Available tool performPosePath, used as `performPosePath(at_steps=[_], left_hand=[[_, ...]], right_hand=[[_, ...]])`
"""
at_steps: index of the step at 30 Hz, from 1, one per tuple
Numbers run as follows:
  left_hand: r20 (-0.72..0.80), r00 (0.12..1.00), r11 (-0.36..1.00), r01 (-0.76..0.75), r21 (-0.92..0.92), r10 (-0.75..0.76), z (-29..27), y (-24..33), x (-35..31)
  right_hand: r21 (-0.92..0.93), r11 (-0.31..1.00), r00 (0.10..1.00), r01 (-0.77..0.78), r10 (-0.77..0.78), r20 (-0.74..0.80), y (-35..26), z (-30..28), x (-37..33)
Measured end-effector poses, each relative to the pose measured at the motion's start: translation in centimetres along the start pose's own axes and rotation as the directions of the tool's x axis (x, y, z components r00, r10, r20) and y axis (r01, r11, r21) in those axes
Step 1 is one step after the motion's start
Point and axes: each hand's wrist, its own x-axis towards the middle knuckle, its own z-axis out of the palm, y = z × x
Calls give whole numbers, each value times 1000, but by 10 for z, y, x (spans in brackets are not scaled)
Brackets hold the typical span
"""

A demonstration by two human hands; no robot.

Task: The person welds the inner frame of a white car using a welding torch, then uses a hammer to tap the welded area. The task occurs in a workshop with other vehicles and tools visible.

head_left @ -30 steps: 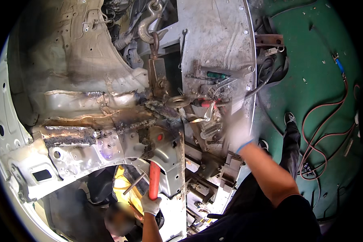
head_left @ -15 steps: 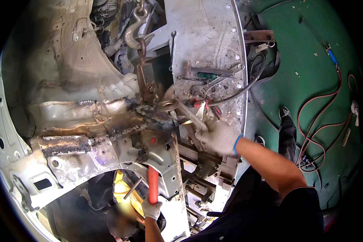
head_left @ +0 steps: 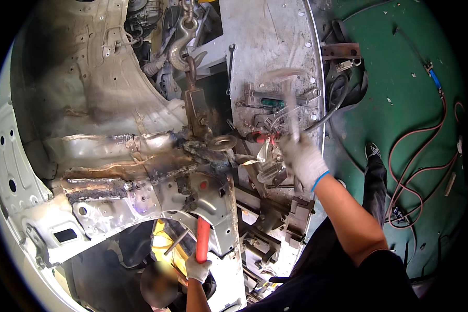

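Note:
My right hand (head_left: 304,161), in a white glove with a blue cuff, grips the handle of a hammer (head_left: 291,106). The hammer is smeared by motion, its head away from the car body above the bench tools. My left hand (head_left: 197,269), also gloved, is closed round a red bar (head_left: 203,239); its upper end reaches the edge of the metal panel (head_left: 208,195). Between the hands lies a scorched, jagged seam (head_left: 205,152). Next to the seam stands an oval metal ring (head_left: 223,142), apart from the hammer.
A large hook (head_left: 181,49) on a chain holds a rusty clamp (head_left: 196,106). Wrenches (head_left: 231,67) and other hand tools lie on the grey platform (head_left: 268,36). Red hoses (head_left: 395,192) cross the green floor. A yellow part (head_left: 164,242) shows in the wheel opening, beside a blurred round patch.
The hammer has swung up and away from the ring beside the seam, my right hand lifting slightly. My left hand stays on the red bar. The whole view has shifted a little.

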Motion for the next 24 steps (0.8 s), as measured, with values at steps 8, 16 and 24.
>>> performPosePath(at_steps=[8, 16, 24], left_hand=[[42, 996, 994, 79, -76, -76, 4, -19, 5], [28, 998, 998, 54, -8, -54, -6, -4, 12], [42, 998, 998, 55, 34, -56, -6, -5, 6]], right_hand=[[-378, 920, 900, 101, 77, 429, -7, 11, -35], [-705, 506, 829, 497, -518, 212, 69, 55, -22], [216, 976, 991, 32, -3, -131, 64, 18, 13]])
